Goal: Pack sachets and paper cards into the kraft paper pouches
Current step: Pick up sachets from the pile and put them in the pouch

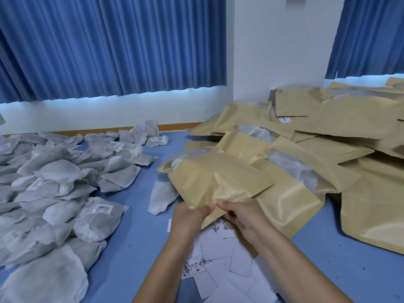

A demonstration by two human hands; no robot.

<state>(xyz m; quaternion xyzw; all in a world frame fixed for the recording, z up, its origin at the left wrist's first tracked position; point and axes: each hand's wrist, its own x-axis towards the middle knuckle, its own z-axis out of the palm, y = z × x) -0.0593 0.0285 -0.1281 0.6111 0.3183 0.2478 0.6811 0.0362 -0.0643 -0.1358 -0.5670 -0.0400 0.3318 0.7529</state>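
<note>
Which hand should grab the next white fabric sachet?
Probably the left hand: the loose white fabric sachet lies right beside it. The right hand can steady the tan kraft paper pouch.

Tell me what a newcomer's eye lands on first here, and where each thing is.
At centre, the left hand and right hand pinch the near edge of a kraft pouch. A heap of grey sachets covers the left, a pile of kraft pouches the right, and white paper cards lie under the forearms.

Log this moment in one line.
left hand: pinches kraft pouch edge | right hand: same | sachets: piled left | paper cards: beneath hands
</note>
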